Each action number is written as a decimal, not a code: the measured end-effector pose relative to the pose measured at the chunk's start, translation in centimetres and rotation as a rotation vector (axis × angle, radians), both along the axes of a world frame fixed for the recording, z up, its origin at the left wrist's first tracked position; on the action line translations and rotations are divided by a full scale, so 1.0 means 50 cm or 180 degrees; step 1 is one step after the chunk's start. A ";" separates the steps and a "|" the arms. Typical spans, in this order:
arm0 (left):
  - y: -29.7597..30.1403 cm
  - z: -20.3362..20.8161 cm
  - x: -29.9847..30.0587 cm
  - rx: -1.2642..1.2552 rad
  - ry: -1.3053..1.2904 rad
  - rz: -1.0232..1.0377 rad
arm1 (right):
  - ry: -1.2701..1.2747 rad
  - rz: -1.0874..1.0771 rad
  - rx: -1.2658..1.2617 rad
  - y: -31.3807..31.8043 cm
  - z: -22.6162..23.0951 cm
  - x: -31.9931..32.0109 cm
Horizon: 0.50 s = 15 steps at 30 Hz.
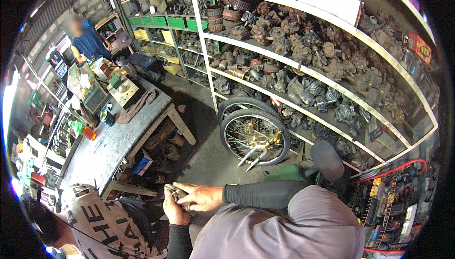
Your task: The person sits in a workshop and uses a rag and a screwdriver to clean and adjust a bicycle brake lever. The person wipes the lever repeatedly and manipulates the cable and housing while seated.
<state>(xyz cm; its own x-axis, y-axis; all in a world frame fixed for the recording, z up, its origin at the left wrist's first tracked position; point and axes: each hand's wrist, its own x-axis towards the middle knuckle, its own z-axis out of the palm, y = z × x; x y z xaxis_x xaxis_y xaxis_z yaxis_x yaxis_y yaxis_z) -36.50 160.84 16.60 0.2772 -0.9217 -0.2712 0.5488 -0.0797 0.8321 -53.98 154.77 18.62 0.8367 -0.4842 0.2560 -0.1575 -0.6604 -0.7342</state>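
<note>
Hands together, clamped on small grey part, its axis indiscernible.

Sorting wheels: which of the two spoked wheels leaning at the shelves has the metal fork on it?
The front wheel, nearer the floor's middle; the fork hangs at its hub. The rear wheel is half hidden behind it.

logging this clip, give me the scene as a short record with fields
place: workshop with white shelves packed with used engine parts
left hand: left hand under a small dark rag-like thing, closed on it
right hand: right hand on top of the same thing
nearby: two spoked wheels leaning at the shelves, grey workbench
others: a person crouched at lower left, another standing far left
</note>
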 end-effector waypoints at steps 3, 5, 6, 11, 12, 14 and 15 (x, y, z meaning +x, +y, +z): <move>0.002 -0.007 0.045 0.0089 0.0646 -0.0076 | -0.0504 -0.0311 -0.0561 0.009 0.065 -0.012; -0.005 0.069 -0.017 -0.0089 0.1105 -0.0384 | -0.0243 -0.0650 -0.1214 0.005 0.040 0.007; 0.007 0.103 -0.028 -0.0439 0.1364 -0.0605 | -0.0202 -0.0684 -0.1284 -0.015 0.044 0.032; 0.008 0.166 -0.045 -0.0854 0.1983 -0.1067 | -0.0867 -0.1824 -0.0168 -0.183 -0.011 0.031; 0.019 0.194 -0.031 -0.1090 0.2427 -0.1057 | -0.0895 -0.2103 0.1316 -0.212 0.006 0.011; 0.013 0.233 -0.032 -0.1434 0.1888 -0.0907 | -0.2262 -0.1581 0.3940 -0.264 -0.049 -0.038; 0.008 0.243 -0.033 -0.1562 0.1939 -0.0787 | -0.2703 -0.0934 0.4497 -0.261 -0.056 -0.045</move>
